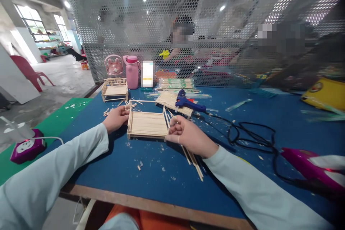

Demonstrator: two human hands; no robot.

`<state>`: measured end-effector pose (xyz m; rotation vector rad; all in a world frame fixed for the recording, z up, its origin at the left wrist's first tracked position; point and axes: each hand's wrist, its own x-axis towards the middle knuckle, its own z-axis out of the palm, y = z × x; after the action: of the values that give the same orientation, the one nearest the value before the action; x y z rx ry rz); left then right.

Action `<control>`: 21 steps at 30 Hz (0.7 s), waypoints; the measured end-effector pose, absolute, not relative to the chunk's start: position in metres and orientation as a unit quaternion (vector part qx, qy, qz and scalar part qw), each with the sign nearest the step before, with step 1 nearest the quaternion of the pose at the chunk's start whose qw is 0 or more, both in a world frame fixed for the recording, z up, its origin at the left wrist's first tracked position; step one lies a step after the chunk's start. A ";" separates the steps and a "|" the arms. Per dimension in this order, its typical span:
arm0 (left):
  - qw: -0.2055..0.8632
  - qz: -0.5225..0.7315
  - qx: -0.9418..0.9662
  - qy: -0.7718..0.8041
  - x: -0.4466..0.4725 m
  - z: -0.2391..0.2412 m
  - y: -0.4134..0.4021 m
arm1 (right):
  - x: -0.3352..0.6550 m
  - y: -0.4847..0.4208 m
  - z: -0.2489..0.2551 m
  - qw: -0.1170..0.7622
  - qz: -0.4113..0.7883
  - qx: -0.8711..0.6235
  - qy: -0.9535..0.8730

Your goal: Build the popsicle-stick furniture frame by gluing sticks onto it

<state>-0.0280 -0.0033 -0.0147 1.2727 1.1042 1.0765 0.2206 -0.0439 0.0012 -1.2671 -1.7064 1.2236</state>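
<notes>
A small bed-like frame of pale wooden sticks [147, 124] sits upright on the blue table, its slatted deck facing up. My left hand [116, 118] grips its left side with bent fingers. On the opposite side my right hand [192, 136] holds the right edge between thumb and fingers. Loose sticks [194, 163] lie partly under my right hand. Behind the frame, a blue glue gun [190, 103] rests across a flat stick panel [168, 104]. A similar finished-looking stick frame [115, 90] stands at the back left.
A pink bottle [132, 73], a lit screen [147, 73] and bundled sticks [176, 83] line the mesh partition [134, 25]. A black cord [250, 134] loops at right near a purple power strip [309, 169]; another purple socket [28, 147] sits left. A person works beyond the mesh.
</notes>
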 end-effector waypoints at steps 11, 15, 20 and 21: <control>0.557 0.487 0.489 0.462 -0.030 -0.009 -0.010 | 0.240 -0.041 0.013 0.281 0.329 -0.498 -0.752; 0.521 0.524 0.463 0.488 -0.034 -0.011 -0.015 | 0.272 -0.043 0.037 0.368 0.217 -0.558 -0.711; 0.476 0.541 0.472 0.508 -0.033 -0.012 -0.019 | 0.304 -0.059 0.046 0.286 0.067 -0.640 -0.710; 0.472 0.541 0.474 0.509 -0.032 -0.012 -0.019 | 0.307 -0.060 0.045 0.258 0.027 -0.642 -0.721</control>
<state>-0.0320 -0.0193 -0.0117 1.1603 1.2470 1.3245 0.3074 -0.0601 0.0446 -1.7416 -1.9562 0.0723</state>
